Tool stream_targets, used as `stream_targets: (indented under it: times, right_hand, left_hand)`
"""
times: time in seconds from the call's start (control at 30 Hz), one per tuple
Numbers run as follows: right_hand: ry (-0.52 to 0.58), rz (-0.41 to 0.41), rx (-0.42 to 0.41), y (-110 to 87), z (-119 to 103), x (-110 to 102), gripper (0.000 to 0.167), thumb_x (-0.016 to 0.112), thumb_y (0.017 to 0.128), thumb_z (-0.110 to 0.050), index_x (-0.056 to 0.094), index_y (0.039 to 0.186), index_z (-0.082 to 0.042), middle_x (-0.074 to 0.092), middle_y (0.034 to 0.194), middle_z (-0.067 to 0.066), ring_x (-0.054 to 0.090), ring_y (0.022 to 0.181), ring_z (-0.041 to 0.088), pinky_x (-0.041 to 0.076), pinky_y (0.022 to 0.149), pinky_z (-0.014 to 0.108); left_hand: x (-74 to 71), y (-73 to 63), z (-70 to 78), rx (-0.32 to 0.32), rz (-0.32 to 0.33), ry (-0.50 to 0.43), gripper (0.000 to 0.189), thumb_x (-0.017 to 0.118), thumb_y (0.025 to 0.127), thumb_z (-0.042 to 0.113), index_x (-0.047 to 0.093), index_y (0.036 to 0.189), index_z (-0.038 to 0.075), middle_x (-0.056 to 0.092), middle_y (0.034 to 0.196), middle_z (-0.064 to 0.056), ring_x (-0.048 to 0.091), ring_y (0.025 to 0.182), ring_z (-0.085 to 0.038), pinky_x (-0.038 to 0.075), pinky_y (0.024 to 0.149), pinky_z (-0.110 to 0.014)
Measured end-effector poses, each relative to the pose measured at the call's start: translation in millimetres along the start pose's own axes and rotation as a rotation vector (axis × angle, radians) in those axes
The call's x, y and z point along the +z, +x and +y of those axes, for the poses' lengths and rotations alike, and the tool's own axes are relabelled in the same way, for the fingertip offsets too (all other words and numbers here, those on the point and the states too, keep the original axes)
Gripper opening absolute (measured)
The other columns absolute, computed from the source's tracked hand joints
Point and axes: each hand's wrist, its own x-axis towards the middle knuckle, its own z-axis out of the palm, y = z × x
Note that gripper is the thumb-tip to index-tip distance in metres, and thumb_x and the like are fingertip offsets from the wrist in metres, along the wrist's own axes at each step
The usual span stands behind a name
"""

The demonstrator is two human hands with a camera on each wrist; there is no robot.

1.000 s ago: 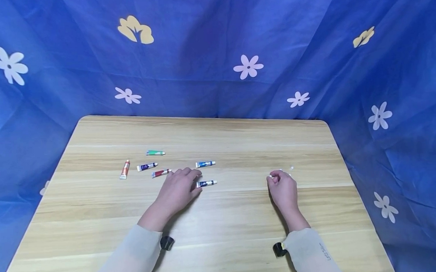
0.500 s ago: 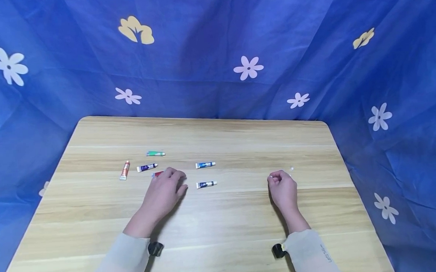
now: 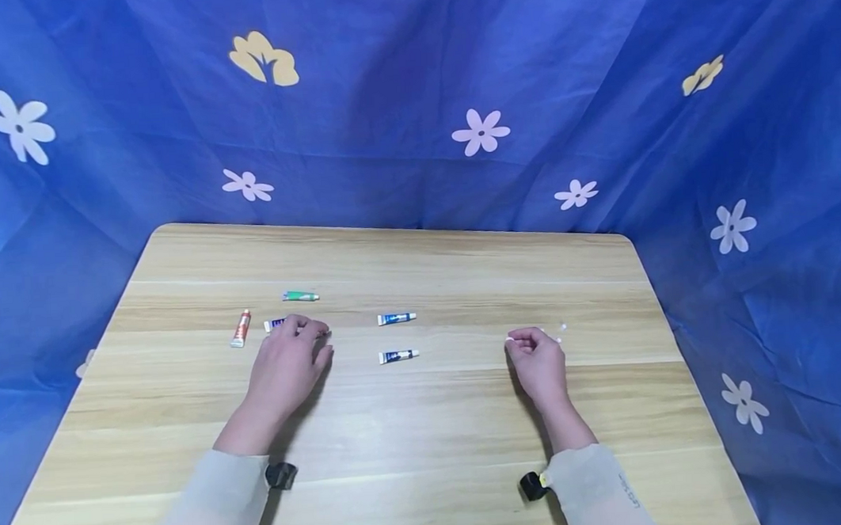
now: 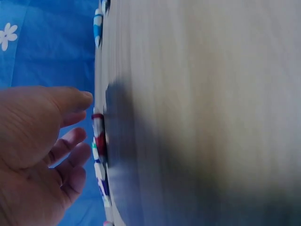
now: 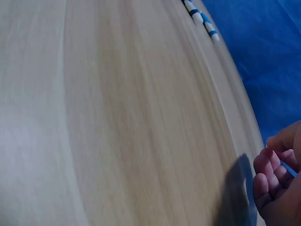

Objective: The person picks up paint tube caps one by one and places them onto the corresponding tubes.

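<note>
The left hand nears a red tube, contents hidden.

The right hand has its fingers curled, well apart from two tubes on the table

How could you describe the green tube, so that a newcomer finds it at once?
On the wooden table, go to the left half, where the person's left hand is. Just beyond that hand, farther back than the orange-red tube, lies the green tube. Unlike its neighbours, it is green, and it lies farthest from the person.
</note>
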Motion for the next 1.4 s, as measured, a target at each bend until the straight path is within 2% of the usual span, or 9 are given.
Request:
stream_targets:
  times: [0.13,0.27,0.53,0.77,0.97,1.23,1.4]
  right_hand:
    - [0.074,-0.016,0.022,-3.6,-5,2,0.013,0.075,0.095,-0.004,0.078,0.107,0.001,0.078,0.093,0.011,0.064,0.078,0.003,0.052,0.070,0.013]
    - [0.097,-0.027,0.030,-6.4,-9,3,0.013,0.075,0.096,-0.004,0.078,0.108,0.000,0.077,0.092,0.008,0.064,0.079,0.005,0.053,0.070,0.014]
    - [0.145,-0.112,0.040,-15.7,-19,4,0.013,0.075,0.096,-0.004,0.077,0.109,0.000,0.076,0.092,0.007,0.065,0.081,0.007,0.053,0.071,0.016]
    - [0.169,-0.212,0.023,-26.1,-26,8,0.013,0.075,0.095,-0.002,0.077,0.108,-0.001,0.074,0.093,0.008,0.065,0.080,0.009,0.053,0.069,0.018]
    - [0.188,-0.280,-0.016,-33.7,-31,12,0.014,0.078,0.092,-0.001,0.077,0.106,-0.003,0.073,0.093,0.009,0.063,0.079,0.010,0.052,0.070,0.018]
    - [0.150,-0.342,-0.057,-42.0,-31,14,0.012,0.078,0.093,-0.002,0.077,0.105,-0.005,0.074,0.092,0.008,0.064,0.078,0.009,0.054,0.069,0.017]
    - [0.121,-0.364,-0.094,-45.5,-32,16,0.012,0.079,0.094,-0.001,0.077,0.104,-0.005,0.076,0.094,0.011,0.065,0.079,0.010,0.055,0.070,0.018]
  left_hand:
    - [-3.5,-2.5,-9.7,-0.023,0.010,0.021,0.030,0.074,0.100,0.020,0.073,0.125,0.002,0.067,0.131,-0.028,0.065,0.118,-0.052,0.050,0.097,-0.067]
    - [-6.1,-4.3,-17.7,-0.036,0.039,0.023,0.028,0.074,0.100,0.017,0.072,0.124,0.003,0.069,0.129,-0.029,0.066,0.114,-0.054,0.050,0.095,-0.069]
    - [-11.2,-5.3,-23.6,-0.041,0.035,0.036,0.034,0.076,0.099,0.017,0.072,0.129,0.001,0.071,0.124,-0.029,0.068,0.112,-0.051,0.051,0.088,-0.066]
    - [-11.9,-4.4,-24.2,-0.067,0.029,0.029,0.022,0.079,0.098,0.020,0.076,0.113,0.004,0.073,0.111,-0.025,0.071,0.102,-0.046,0.051,0.082,-0.063]
    - [-11.0,-4.4,-23.1,-0.051,0.057,0.022,0.018,0.080,0.098,0.020,0.076,0.107,0.005,0.074,0.106,-0.022,0.071,0.100,-0.043,0.052,0.083,-0.063]
    - [-11.0,-6.4,-24.5,-0.042,0.027,0.016,0.019,0.079,0.098,0.020,0.075,0.110,0.005,0.076,0.110,-0.025,0.072,0.103,-0.048,0.055,0.088,-0.066]
    - [-10.4,-6.5,-27.1,-0.002,0.046,0.029,0.023,0.080,0.097,0.020,0.077,0.113,0.004,0.079,0.110,-0.023,0.074,0.103,-0.047,0.057,0.088,-0.065]
